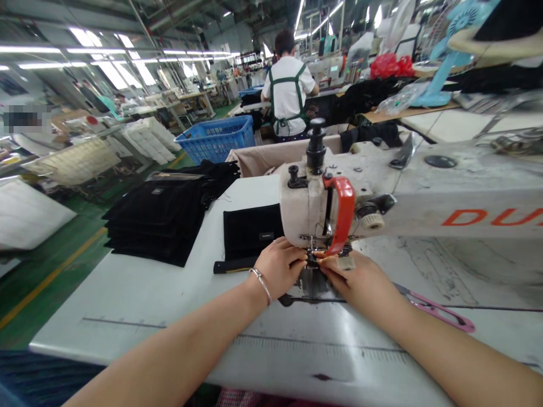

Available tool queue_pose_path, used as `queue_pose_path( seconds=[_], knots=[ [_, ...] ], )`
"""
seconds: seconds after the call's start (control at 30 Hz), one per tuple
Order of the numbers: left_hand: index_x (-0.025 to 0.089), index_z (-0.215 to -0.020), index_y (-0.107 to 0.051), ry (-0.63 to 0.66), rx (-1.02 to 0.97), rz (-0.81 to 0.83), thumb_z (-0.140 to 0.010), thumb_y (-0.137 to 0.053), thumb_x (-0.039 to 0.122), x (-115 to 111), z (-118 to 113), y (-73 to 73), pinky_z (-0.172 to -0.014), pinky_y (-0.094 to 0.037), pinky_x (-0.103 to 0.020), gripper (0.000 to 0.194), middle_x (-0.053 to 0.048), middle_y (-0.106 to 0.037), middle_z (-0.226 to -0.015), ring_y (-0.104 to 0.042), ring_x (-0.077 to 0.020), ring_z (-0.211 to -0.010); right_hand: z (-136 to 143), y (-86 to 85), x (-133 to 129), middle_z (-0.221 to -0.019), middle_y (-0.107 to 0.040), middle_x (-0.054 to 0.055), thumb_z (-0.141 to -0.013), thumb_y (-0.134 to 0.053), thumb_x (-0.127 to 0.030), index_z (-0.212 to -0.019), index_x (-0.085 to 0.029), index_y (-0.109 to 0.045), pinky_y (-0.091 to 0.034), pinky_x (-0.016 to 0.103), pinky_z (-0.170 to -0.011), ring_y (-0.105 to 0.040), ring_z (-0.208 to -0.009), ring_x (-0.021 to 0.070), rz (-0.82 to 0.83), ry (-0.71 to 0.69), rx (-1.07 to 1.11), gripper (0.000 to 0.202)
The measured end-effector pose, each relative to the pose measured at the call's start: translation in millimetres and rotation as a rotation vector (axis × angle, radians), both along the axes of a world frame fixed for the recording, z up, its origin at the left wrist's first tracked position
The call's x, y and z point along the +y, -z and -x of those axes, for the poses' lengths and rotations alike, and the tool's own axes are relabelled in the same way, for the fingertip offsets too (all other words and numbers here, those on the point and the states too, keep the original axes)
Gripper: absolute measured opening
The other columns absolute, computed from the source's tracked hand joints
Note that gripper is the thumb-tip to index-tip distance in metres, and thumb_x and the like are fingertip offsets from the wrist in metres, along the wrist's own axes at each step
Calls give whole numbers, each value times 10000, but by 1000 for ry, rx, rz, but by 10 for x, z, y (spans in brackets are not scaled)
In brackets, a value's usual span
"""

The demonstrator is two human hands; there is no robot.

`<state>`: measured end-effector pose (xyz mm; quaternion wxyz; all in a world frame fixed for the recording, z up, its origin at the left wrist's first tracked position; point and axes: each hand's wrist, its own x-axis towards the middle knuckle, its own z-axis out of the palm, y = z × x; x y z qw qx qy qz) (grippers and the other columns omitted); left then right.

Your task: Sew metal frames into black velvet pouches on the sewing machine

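A white sewing machine (297, 203) with a red-orange guard (343, 212) stands before me. My left hand (280, 267), with a silver bracelet at the wrist, is left of the presser foot, thumb and fingers pinched together. A narrow black zipper strip (232, 265) with gold-coloured teeth runs out from under it. Behind the strip lies a flat black fabric panel (242, 226) with a small label, partly covered by the machine head. My right hand (350, 272) pinches at dark material right of the needle; its fingertips are partly covered by the guard.
Stacked black fabric pieces (148, 220) lie at the table's left. Pink-handled snips (445, 314) rest right of my right forearm. Beyond the table are a beige cloth-lined bin (271, 151), a blue crate (218, 138), a light-blue fan (441, 73) and a person in an apron (288, 85).
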<state>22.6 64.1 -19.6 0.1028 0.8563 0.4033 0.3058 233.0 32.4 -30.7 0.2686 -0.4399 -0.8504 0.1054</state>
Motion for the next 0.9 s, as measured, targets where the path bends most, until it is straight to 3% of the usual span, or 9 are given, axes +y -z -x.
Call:
queue_pose_path(
  seconds=[0.13, 0.43, 0.53, 0.6, 0.7, 0.77, 0.83, 0.9],
  knots=[
    [215, -777, -680, 35, -37, -33, -766, -668, 86, -47, -2, -33, -759, -553, -349, 130, -9, -708, -823, -650, -199, -800, 42, -67, -38, -953, -673, 51, -892, -511, -137, -937, -241, -645, -490, 330, -743, -594, -883, 216, -32, 3, 5, 175],
    [226, -819, -687, -42, 47, 78, -811, -636, 125, -1, 10, 53, -831, -529, -368, 113, -7, -697, -892, -635, -208, -890, 78, -57, 15, -890, -669, 21, -863, -569, -132, -851, -213, -622, -480, 271, -740, -604, -852, 174, -80, 58, -28, 98],
    [223, -908, -697, -31, 82, 92, -835, -629, 158, 42, 71, -3, -896, -511, -363, 119, -27, -674, -978, -608, -209, -971, 66, -144, -22, -899, -675, 13, -865, -561, -132, -884, -226, -628, -502, 271, -740, -619, -845, 169, -89, 66, -12, 117],
    [226, -1046, -682, -28, 165, 79, -841, -656, 268, -8, 181, -92, -940, -485, -394, 211, -56, -631, -1059, -572, -232, -1034, 51, -229, -67, -929, -680, 2, -889, -520, -128, -931, -253, -626, -520, 273, -759, -630, -872, 164, -94, 67, 9, 170],
    [240, -1276, -570, -16, 371, 92, -717, -727, 558, -349, 439, -225, -941, -457, -475, 661, -97, -557, -1136, -526, -293, -1056, 6, -304, -111, -1001, -683, 7, -920, -452, -123, -1011, -287, -628, -538, 292, -800, -641, -935, 172, -94, 49, 53, 257],
    [248, -1385, -455, 30, 501, 119, -648, -738, 622, -748, 634, -273, -929, -451, -492, 873, -114, -530, -1173, -517, -311, -1050, -48, -270, -99, -1037, -682, 36, -912, -477, -154, -999, -281, -646, -548, 321, -799, -649, -952, 206, -93, 13, 92, 228],
    [293, -1409, -409, 73, 581, 98, -755, -695, 478, -1196, 846, -303, -896, -473, -424, 738, -90, -560, -1134, -546, -270, -999, -126, -166, -58, -1073, -675, 57, -917, -476, -184, -1025, -277, -654, -539, 365, -843, -644, -991, 235, -77, -36, 132, 228],
    [370, -1316, -498, -3, 585, 24, -851, -584, 267, -1621, 1125, -366, -808, -499, -322, 483, -28, -611, -980, -583, -199, -851, -215, -16, -5, -1086, -669, 73, -910, -508, -260, -1031, -269, -661, -520, 455, -873, -641, -989, 278, -68, -81, 187, 196]
  ],
)
